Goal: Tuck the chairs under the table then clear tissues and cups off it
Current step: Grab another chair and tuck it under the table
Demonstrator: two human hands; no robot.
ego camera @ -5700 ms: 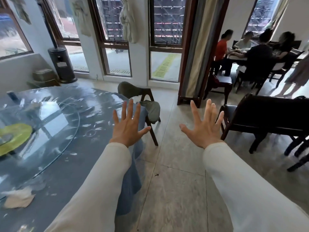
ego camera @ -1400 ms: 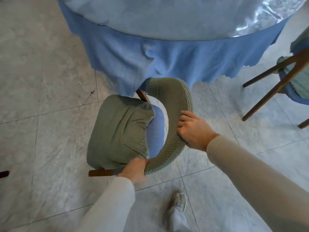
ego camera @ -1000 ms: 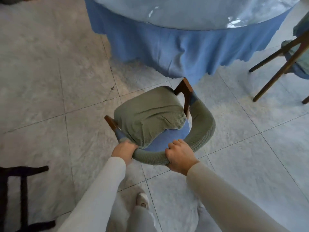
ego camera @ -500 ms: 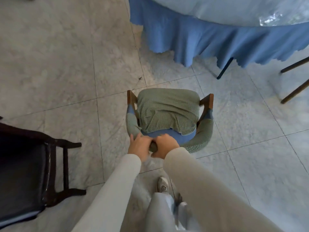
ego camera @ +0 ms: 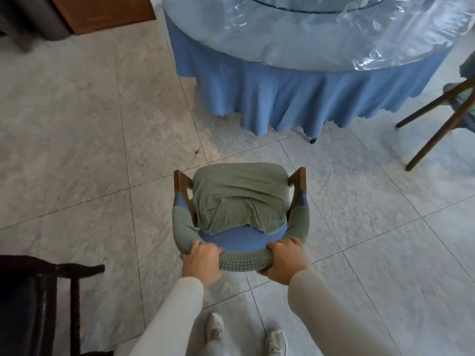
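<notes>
Head view: the fingers [ego camera: 205, 249] of the left hand [ego camera: 201, 263] and right hand [ego camera: 285, 262] curl round the padded green backrest [ego camera: 244, 260] of a chair [ego camera: 239, 201], gripping it near either end. Beyond the fingers the chair stands on the tiled floor [ego camera: 90, 150], seat facing the round worktop [ego camera: 321, 37], apart from its hanging blue cloth [ego camera: 282, 98]. A dark chair [ego camera: 38, 304] stands left of the fingers.

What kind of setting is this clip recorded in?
Probably a restaurant or banquet dining room: a round table draped in blue cloth under clear plastic, a glass turntable on top, and a fabric-covered chair facing it.
</notes>
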